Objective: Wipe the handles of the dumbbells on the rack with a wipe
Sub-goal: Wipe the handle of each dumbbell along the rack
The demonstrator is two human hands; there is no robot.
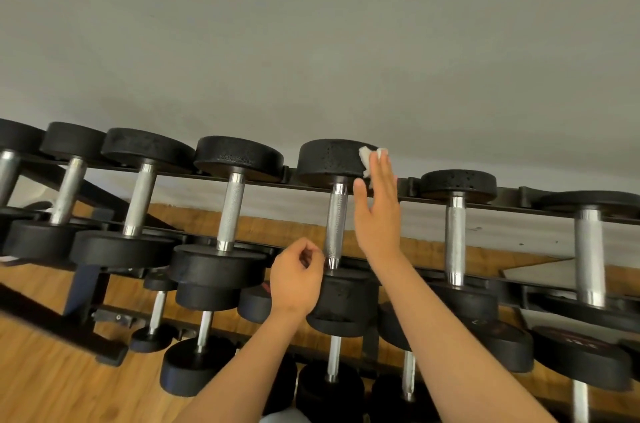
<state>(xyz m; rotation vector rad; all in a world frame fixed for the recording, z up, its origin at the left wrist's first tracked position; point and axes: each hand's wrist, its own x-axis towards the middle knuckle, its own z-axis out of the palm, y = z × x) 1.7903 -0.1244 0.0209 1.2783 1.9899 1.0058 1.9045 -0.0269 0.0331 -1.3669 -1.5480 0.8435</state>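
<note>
Several black dumbbells with knurled steel handles lie across the top tier of a black rack (408,195). My right hand (379,211) is stretched out flat beside the middle dumbbell's handle (336,225), its fingers pressing a white wipe (367,159) against the far black head (332,163) of that dumbbell. My left hand (298,279) is loosely curled with nothing in it, just left of the near end of the same handle, next to its near head (343,298).
Neighbouring handles stand left (230,211) and right (455,239) of the middle one. Lower tiers hold smaller dumbbells (201,353). A grey wall rises behind the rack, and wooden floor shows at the lower left.
</note>
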